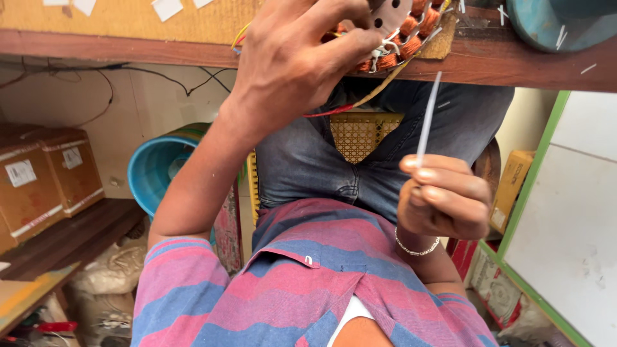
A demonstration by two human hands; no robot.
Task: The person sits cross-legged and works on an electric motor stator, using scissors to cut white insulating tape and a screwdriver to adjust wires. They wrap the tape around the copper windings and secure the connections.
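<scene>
Left hand [289,64] grips the copper-wound stator [398,38]; right hand [443,196] pinches a white strip [429,115]; teal tub [157,168] nearby.

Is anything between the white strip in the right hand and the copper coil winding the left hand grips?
Nothing visible. The white strip, pinched in the right hand, points up toward the coil winding under the left hand, with open space between.

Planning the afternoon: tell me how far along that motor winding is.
Done: copper coils sit in the motor core, white ties among them. In hand: the left hand grips the core; the right hand pinches a thin white strip, clear of the coils. Left: fitting that strip; the hand hides the rest.
</scene>
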